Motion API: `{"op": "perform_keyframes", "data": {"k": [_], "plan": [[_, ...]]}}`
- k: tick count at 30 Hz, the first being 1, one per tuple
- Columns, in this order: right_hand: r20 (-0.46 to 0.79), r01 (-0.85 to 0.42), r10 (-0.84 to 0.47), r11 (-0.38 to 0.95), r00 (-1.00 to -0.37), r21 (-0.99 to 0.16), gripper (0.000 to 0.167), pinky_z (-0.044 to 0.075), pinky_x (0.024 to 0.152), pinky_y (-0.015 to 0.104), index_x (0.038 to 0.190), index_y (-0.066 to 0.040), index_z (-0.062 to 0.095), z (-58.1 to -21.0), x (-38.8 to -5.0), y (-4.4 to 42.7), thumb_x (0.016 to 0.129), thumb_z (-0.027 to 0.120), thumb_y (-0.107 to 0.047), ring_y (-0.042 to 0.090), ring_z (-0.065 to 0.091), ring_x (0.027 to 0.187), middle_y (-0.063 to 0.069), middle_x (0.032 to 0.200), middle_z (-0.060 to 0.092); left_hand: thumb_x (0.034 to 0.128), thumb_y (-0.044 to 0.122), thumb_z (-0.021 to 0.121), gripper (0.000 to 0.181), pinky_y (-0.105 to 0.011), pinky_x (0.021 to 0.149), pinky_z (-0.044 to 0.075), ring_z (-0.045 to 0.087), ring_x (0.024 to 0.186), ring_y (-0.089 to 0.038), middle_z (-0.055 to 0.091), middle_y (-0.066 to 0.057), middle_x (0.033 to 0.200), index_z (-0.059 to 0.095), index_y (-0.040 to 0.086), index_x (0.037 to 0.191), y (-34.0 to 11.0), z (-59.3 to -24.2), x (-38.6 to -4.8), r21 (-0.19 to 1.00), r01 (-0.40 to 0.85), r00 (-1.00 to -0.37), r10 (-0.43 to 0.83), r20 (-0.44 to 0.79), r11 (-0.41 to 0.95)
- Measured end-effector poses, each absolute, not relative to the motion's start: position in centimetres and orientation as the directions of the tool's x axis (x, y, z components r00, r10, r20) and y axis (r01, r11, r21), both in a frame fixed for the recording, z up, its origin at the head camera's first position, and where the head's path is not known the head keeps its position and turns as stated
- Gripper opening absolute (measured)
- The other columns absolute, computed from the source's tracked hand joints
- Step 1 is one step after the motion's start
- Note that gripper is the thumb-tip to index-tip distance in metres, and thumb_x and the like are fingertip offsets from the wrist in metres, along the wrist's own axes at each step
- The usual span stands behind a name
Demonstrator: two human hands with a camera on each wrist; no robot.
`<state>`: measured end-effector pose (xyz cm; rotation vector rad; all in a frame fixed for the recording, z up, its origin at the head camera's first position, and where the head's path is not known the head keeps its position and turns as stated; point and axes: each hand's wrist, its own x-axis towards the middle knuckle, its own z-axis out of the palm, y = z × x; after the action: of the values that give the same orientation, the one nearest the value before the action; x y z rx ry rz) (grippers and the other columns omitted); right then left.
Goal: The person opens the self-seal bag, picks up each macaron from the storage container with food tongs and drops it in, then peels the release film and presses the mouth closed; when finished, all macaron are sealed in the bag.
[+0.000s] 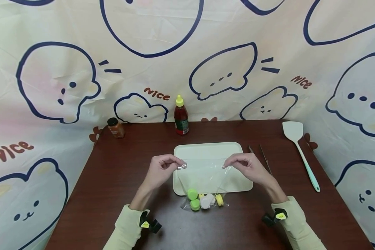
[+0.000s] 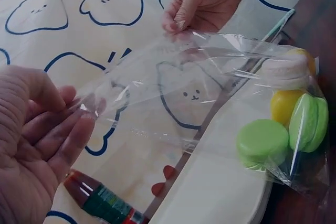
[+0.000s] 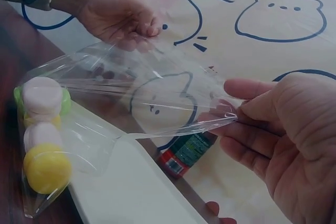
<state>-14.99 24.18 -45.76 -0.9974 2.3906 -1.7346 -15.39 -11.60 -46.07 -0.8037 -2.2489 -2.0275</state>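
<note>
A clear plastic bag (image 1: 203, 177) is stretched between both hands above the white tray. The left hand (image 1: 164, 169) pinches its upper left corner, and the right hand (image 1: 249, 167) pinches the upper right corner. Several macarons lie in the bottom of the bag: green macarons (image 2: 262, 142), yellow ones (image 3: 48, 169) and pale pinkish-white ones (image 3: 42, 96). In the head view the bag's filled end hangs at the near edge of the tray (image 1: 210, 150). Whether that end touches the table cannot be told.
A sauce bottle (image 1: 181, 118) with a yellow cap and a small black-lidded jar (image 1: 116, 128) stand at the table's back edge. To the right lie a white spatula (image 1: 300, 146) and a thin metal utensil (image 1: 265, 158), partly behind the right hand. A patterned cloth (image 1: 222, 69) hangs behind.
</note>
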Motion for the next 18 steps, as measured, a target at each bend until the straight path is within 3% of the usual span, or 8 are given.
{"op": "perform_keyframes", "data": {"k": [5,8,11,18], "plan": [[0.305,-0.462,-0.495,0.232,-0.814,-0.856,0.023,0.057,0.086,0.028,0.105,-0.007,0.079,-45.6,-15.0,24.3,0.103,0.059,0.006,0.021,0.073,0.097,0.008,0.101,0.079,0.0980,-0.002,0.067,0.013,-0.030,0.081,0.062,0.077,0.087,-0.024,0.079,-0.015,0.095,0.079,0.001,0.096,-11.0,-46.1,-15.0,0.915,0.403,-0.877,0.298,0.377,0.030],[0.287,-0.453,-0.472,0.285,-0.833,-0.845,0.032,0.052,0.072,0.024,0.104,-0.010,0.080,-45.5,-14.9,24.4,0.102,0.055,0.009,0.022,0.068,0.084,0.005,0.100,0.079,0.0916,0.008,0.081,0.003,-0.030,0.073,0.062,0.076,0.080,-0.021,0.080,-0.008,0.091,0.081,0.007,0.094,-10.5,-46.0,-14.8,0.917,0.391,-0.898,0.251,0.361,0.081],[0.302,-0.466,-0.454,0.308,-0.838,-0.830,0.036,0.044,0.063,0.024,0.102,-0.011,0.081,-45.3,-14.6,24.5,0.099,0.052,0.011,0.021,0.062,0.076,0.004,0.098,0.080,0.0867,0.012,0.087,0.008,-0.029,0.066,0.059,0.074,0.074,-0.018,0.079,-0.002,0.088,0.082,0.013,0.091,-10.2,-46.0,-14.7,0.918,0.373,-0.916,0.215,0.340,0.137],[0.312,-0.458,-0.421,0.306,-0.852,-0.835,0.012,0.057,0.082,0.028,0.100,-0.014,0.083,-45.3,-14.4,24.2,0.092,0.080,-0.005,0.015,0.073,0.090,-0.001,0.094,0.080,0.0852,0.004,0.086,0.013,-0.027,0.068,0.060,0.077,0.077,-0.015,0.080,-0.002,0.087,0.081,0.011,0.094,-10.2,-45.8,-14.6,0.902,0.392,-0.909,0.227,0.350,0.179]]}}
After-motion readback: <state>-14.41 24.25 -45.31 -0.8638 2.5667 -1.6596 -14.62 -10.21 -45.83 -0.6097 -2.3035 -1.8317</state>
